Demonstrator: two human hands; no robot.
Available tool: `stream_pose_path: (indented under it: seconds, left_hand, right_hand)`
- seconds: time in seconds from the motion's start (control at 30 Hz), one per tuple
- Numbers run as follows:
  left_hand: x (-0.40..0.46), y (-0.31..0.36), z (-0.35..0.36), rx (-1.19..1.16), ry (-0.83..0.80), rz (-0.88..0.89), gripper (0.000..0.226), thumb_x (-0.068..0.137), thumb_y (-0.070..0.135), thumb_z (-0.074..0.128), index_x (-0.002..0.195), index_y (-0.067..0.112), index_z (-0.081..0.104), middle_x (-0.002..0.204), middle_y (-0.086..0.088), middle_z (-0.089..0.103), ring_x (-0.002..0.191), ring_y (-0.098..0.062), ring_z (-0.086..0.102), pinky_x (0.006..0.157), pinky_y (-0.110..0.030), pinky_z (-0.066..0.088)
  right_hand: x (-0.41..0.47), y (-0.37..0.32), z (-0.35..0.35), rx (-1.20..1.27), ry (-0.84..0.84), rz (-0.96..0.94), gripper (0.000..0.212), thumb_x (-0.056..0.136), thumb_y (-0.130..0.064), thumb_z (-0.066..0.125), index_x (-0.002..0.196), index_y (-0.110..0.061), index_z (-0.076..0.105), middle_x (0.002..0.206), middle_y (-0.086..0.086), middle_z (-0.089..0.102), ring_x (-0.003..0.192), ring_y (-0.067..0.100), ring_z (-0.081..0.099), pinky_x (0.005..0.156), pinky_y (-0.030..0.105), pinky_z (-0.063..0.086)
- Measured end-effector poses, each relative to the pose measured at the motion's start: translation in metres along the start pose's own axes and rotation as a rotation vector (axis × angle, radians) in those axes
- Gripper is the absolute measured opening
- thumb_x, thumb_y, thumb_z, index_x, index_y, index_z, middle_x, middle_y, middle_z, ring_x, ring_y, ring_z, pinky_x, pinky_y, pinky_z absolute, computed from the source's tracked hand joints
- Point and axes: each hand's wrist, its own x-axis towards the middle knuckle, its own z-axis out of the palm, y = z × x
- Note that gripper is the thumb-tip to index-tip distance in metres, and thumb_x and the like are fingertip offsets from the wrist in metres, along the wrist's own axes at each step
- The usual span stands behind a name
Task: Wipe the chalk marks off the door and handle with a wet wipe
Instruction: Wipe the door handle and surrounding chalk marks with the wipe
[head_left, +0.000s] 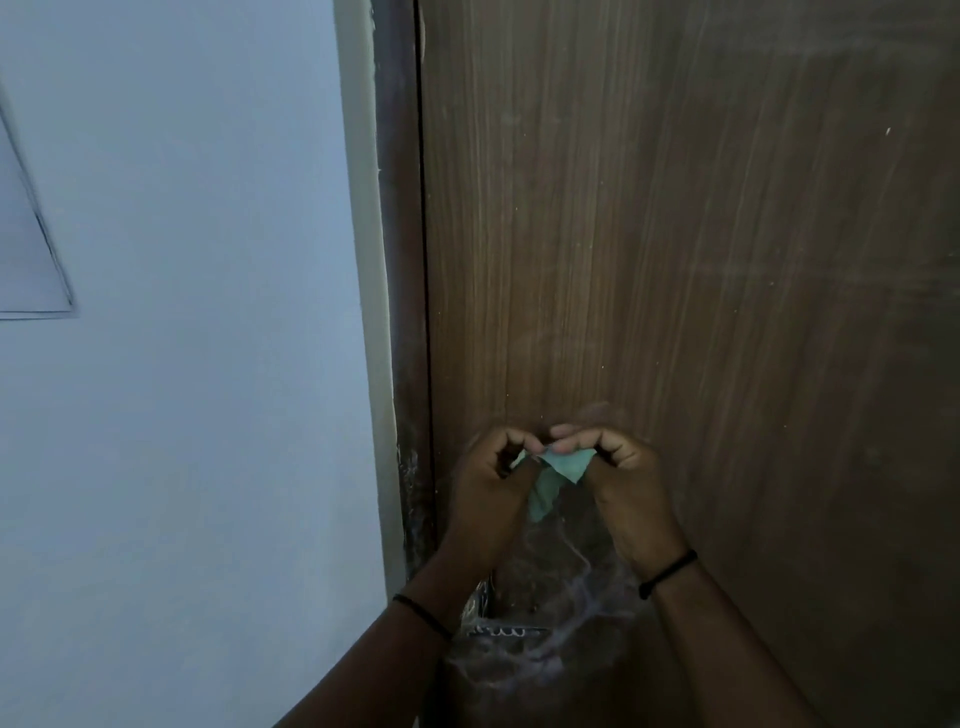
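Left hand (493, 467) and right hand (618, 467) both pinch the wipe (553, 475) near the door (675, 234) edge.

The wet wipe (551, 478) is pale green and crumpled — pinched at its top edge, its lower end hanging loose in front of the door (701, 260). The door is dark brown wood grain, shut against its frame — white chalk marks (566, 587) smear its lower part.
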Motion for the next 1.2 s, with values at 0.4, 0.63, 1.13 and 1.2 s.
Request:
stream_pose_path:
  seconds: [0.4,0.63,1.13,1.2]
  left_hand:
    - [-0.017,-0.02,-0.012,-0.158,0.045,-0.069,0.024,0.091,-0.008,0.049,0.082,0.006,0.067,0.087,-0.012,0.069,0.077,-0.017,0.065,0.064,-0.027,0.054]
    - [-0.026,-0.039,-0.019,-0.21,0.027,-0.202,0.011,0.098,0.012,0.058,0.1,0.021,0.065,0.094,0.005,0.073,0.084,-0.01,0.07,0.069,-0.023,0.055]
    - [-0.049,-0.091,0.0,-0.098,0.077,-0.174,0.013,0.082,0.029,0.067,0.089,0.028,0.078,0.083,-0.003,0.077,0.074,-0.016,0.074,0.063,-0.021,0.056]
    - [-0.051,-0.097,0.003,-0.127,0.076,-0.173,0.014,0.081,0.028,0.067,0.089,0.025,0.078,0.083,-0.006,0.077,0.075,-0.019,0.074,0.063,-0.023,0.056]
  right_hand:
    - [-0.028,0.0,0.016,0.049,-0.033,0.197,0.034,0.096,0.009,0.037,0.094,0.005,0.071,0.105,0.017,0.074,0.09,0.029,0.072,0.069,0.028,0.061]
    - [-0.029,0.034,0.018,-0.064,0.038,0.119,0.016,0.088,0.0,0.066,0.099,-0.009,0.073,0.094,0.01,0.076,0.081,0.023,0.073,0.065,0.025,0.06]
    - [-0.04,0.097,-0.015,-0.065,0.03,0.056,0.03,0.083,0.002,0.072,0.09,-0.027,0.079,0.086,0.006,0.077,0.079,0.02,0.075,0.065,0.023,0.057]
    - [-0.043,0.101,-0.018,-0.057,0.034,0.043,0.03,0.082,0.003,0.072,0.09,-0.025,0.079,0.086,0.006,0.077,0.079,0.02,0.075,0.066,0.023,0.057]
